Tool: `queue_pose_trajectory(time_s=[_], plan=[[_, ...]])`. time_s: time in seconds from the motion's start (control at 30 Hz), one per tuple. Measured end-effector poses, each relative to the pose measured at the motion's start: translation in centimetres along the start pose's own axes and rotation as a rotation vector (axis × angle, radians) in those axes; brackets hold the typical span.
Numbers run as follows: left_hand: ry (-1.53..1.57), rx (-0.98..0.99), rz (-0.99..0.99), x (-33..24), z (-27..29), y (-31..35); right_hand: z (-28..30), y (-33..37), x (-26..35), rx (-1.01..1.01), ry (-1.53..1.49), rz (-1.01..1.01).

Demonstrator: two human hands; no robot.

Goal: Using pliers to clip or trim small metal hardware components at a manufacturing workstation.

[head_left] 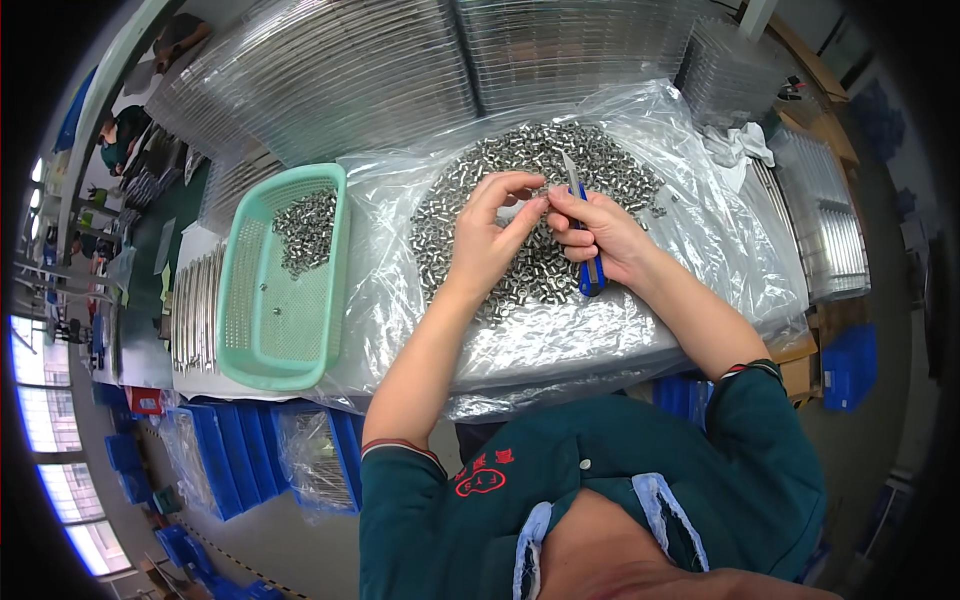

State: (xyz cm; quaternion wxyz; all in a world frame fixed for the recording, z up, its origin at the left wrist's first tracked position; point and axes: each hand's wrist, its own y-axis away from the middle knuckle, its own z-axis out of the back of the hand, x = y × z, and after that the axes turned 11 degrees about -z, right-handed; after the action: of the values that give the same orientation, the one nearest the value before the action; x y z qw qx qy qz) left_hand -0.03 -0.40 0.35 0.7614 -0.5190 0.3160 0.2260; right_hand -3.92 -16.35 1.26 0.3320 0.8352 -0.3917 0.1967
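Observation:
Over a wide heap of small shiny metal sleeves [470,180] my two hands meet at the fingertips. A blue utility knife [592,272] is gripped in my right hand [605,232], its blade out and pointing away from me. My left hand [490,225] is curled, thumb and forefinger pinched close to the right thumb. Whatever small piece sits between the fingertips is too hidden to make out. The heap lies on clear plastic sheeting [385,230] spread across the table.
A mint-green perforated basket [232,330] with some metal pieces [305,228] stands at the left. Stacks of clear plastic trays [350,80] rise along the back, and more trays [830,225] stand at the right. Metal rods [195,310] lie left of the basket. Blue bins [235,455] sit below the table edge.

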Motion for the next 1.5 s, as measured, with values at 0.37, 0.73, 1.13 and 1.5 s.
queue_pose_trajectory(time_s=[0.37, 0.73, 1.13, 1.5], plan=[[0.037, -0.028, 0.012, 0.0, 0.1, 0.1, -0.3, 0.0, -0.1, -0.022, 0.014, -0.003], [-0.126, -0.185, -0.097, -0.5, -0.1, 0.3, 0.0, -0.3, 0.0, 0.030, -0.043, -0.024], [-0.149, -0.041, -0.092, -0.7, 0.3, 0.0, 0.1, -0.2, 0.1, 0.022, -0.014, -0.031], [-0.235, -0.005, -0.126, -0.7, 0.3, 0.0, 0.2, -0.2, 0.0, 0.034, -0.044, -0.044]])
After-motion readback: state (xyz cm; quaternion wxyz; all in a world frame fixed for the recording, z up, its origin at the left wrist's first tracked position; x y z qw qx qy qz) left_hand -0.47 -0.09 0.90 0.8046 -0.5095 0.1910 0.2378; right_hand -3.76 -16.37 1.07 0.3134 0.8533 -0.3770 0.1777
